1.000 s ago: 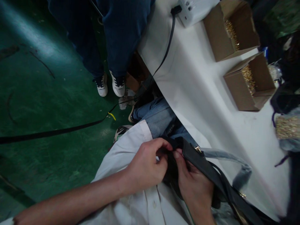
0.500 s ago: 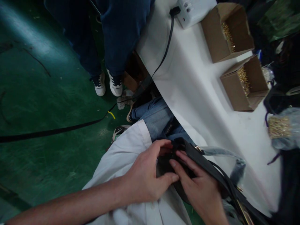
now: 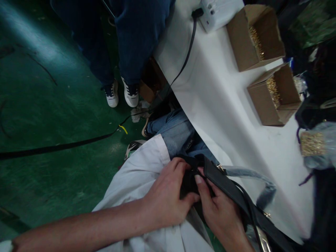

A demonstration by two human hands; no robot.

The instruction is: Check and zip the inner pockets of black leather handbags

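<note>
In my lap, over my white shirt, both hands work on a black bag with gold metal fittings. My left hand is closed, its thumb and fingers pinching a black fold at the bag's end. My right hand grips the same black piece from the other side, fingers curled on it. A thin black strap runs along the bag toward the lower right. What lies between the fingertips is hidden.
A white table runs along my right. On it stand two open cardboard boxes with gold hardware, a white device with a black cable, and a bag of gold parts. Another person's legs stand on the green floor.
My left hand's fingers have curled down from lying flat and now pinch the black fold again. My right hand's fingers have closed on it too. The bag has barely shifted.
</note>
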